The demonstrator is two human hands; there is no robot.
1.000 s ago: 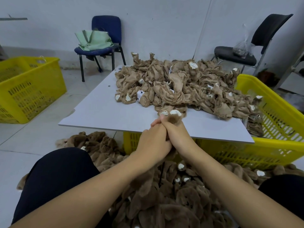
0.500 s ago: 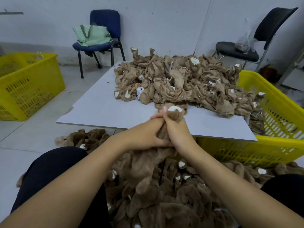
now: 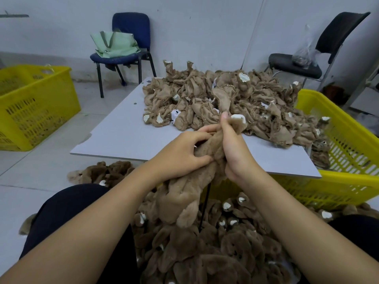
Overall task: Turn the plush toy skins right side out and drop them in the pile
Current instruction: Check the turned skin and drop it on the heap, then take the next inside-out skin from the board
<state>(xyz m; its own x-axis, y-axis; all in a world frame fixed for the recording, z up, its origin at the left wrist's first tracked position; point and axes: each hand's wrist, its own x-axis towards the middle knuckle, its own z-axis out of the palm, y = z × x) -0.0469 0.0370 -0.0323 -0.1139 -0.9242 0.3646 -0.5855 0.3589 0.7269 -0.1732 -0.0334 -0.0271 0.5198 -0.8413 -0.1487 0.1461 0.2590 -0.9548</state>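
I hold one brown plush toy skin (image 3: 184, 199) between both hands above the near edge of the white board (image 3: 123, 136). My left hand (image 3: 180, 154) grips its furry middle from the left. My right hand (image 3: 233, 146) is closed around its upper end, where a white-tipped part sticks out above my fingers. The skin's furry lower part hangs down toward the pile of turned furry skins (image 3: 215, 253) on the floor between my knees. A heap of inside-out tan skins (image 3: 235, 105) lies on the far half of the board.
The board rests on a yellow crate (image 3: 348, 160) at the right. Another yellow crate (image 3: 34, 107) stands on the floor at the left. A blue chair (image 3: 131, 39) with a green bag and a black chair (image 3: 307, 62) stand by the wall.
My hands have pulled apart along the skin and more furry side now hangs below them. The white-tipped end stands higher above my right hand.
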